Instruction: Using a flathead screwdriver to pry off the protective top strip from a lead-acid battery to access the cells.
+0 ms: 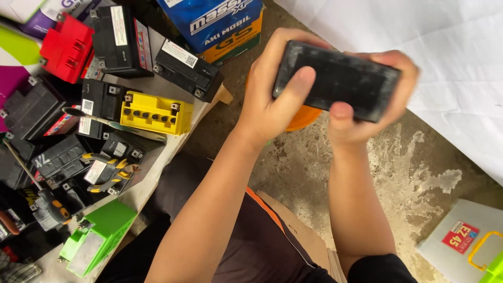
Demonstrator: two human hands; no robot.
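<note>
Both hands, left [272, 99] and right [367, 118], grip the black battery [338, 78] at its ends.

One yellow battery [150, 113], one red battery [66, 47], one green battery [99, 236], one pair of pliers [111, 173], two screwdrivers [36, 183].

The far face of the black battery [339, 79] is turned away from the camera, and the fingers of the left hand [272, 99] and right hand [367, 118] behind it are hidden; the right hand's outer edge is motion-blurred. An orange object [304, 118] shows only as a sliver below the left hand, its kind not determinable. The blue box [220, 23] is cut by the top edge, the grey case [461, 246] and its yellow handle by the bottom-right corner, and the batteries on the bench [157, 173] run off the left edge.
</note>
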